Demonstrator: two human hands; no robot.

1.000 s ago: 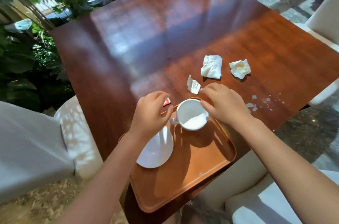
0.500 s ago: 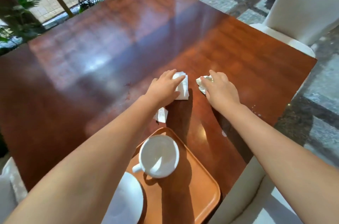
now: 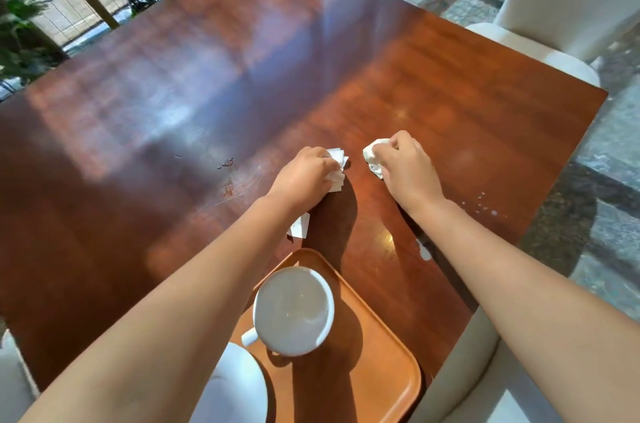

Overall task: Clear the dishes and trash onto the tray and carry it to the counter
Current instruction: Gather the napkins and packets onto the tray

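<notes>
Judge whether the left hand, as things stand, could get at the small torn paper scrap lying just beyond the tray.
Probably not yet: the left hand is already closed on a crumpled napkin, though the paper scrap lies unobstructed beneath its wrist.

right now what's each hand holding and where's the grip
The left hand bunches a folded napkin by its near edge. The right hand closes on a crumpled napkin from its right side.
</notes>
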